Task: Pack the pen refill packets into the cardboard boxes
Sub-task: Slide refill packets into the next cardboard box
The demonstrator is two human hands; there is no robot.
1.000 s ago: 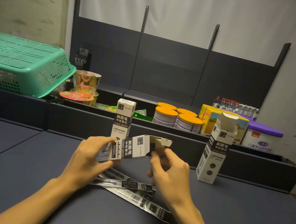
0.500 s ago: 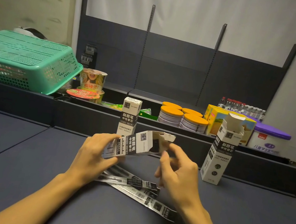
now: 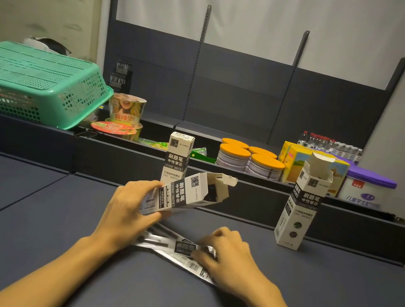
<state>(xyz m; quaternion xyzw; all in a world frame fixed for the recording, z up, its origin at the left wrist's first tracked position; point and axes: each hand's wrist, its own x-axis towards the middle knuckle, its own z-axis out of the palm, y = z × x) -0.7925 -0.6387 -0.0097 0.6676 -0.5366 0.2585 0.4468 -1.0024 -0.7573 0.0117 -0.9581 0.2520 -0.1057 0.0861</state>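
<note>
Three cardboard boxes, one being held over the dark worktop [image 3: 22, 244].
Left hand [image 3: 128, 210] is gripping the tilted open box [image 3: 187, 193]; right hand [image 3: 229, 260] is pinching silver refill packets [image 3: 168, 243] lying on the near worktop. Closed box [image 3: 177, 158] is standing far centre, opened box [image 3: 303, 204] standing upright at right.

black-and-white cardboard box [image 3: 184, 193], silver refill packets [image 3: 168, 243]; perforated green basket [image 3: 35, 79], orange-lidded tins [image 3: 250, 161]
</note>
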